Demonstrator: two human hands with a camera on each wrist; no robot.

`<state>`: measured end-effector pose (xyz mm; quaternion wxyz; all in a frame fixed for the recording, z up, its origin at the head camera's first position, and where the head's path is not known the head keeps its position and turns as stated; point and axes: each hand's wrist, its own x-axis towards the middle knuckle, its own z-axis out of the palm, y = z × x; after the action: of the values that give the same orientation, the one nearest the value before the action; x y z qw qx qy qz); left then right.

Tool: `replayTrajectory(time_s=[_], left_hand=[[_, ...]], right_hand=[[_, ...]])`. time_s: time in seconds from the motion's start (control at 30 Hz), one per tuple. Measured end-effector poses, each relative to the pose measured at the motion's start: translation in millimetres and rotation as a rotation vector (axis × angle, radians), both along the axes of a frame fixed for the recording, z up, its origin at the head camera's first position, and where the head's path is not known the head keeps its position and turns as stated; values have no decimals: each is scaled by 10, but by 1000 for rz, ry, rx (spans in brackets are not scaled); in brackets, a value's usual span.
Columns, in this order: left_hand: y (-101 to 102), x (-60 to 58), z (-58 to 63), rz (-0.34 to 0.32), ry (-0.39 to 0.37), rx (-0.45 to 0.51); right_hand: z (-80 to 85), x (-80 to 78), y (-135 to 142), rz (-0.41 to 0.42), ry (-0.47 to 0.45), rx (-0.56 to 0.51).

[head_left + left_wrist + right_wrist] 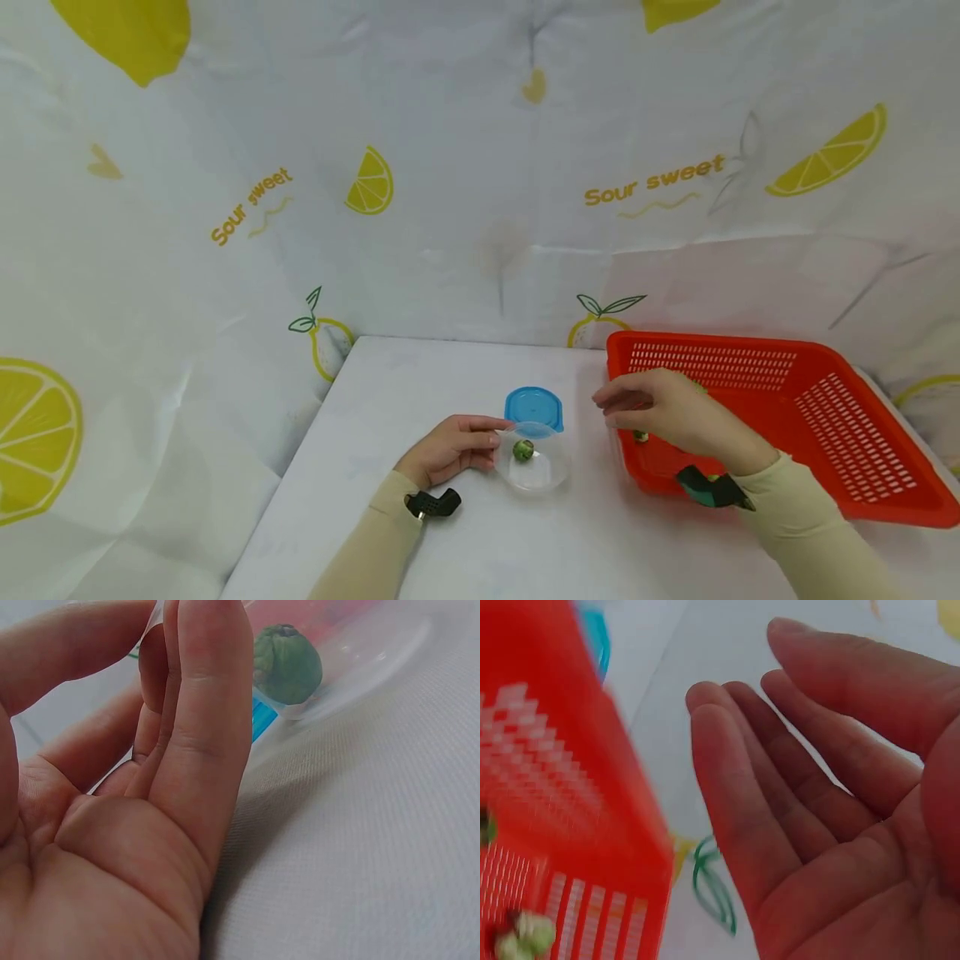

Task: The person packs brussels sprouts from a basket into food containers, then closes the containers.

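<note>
Two hands are in view over a white table (465,533). The left hand (450,450) rests on the tabletop beside a clear round container (534,467), its fingertips curled against the near rim; the left wrist view shows the fingers (202,712) and thumb pinching the thin transparent edge. One small green fruit (523,450) lies inside the container, near the middle of its floor, and appears close behind the fingers in the left wrist view (287,664). A blue lid (533,407) lies flat on the table just behind the container, touching or nearly touching its far rim; contact cannot be confirmed.

The right hand (667,412) hovers at the left end of an orange-red perforated basket (847,417), fingers extended toward the container and loosely spread. The right wrist view shows the palm (840,847) bare, fingers straight and close together, holding nothing. Small green items (640,435) lie on the basket floor below the hand; the right wrist view shows pale green pieces (521,937) in the basket's lower corner, blurred.

Each forearm wears a beige sleeve (375,550) with a dark wrist-mounted device (433,504). A white cloth printed with lemons (371,183) backs the table.
</note>
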<state>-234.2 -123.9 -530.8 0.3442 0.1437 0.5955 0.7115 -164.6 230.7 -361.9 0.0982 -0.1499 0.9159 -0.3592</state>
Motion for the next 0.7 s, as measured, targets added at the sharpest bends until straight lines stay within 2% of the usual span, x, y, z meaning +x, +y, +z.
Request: replayTrajectory(time_s=[0.23,0.47,0.7], left_hand=[[-2,19,4,7,-9,13],[-9,21,0,10,-24,0],[-10,21,19,17,-29,-3]], right_hand=[[-2,-242,683,-64,-23,45],[-236,-475,1293,-118,-79,75],[-467,-661,1731,-156,-116,102]])
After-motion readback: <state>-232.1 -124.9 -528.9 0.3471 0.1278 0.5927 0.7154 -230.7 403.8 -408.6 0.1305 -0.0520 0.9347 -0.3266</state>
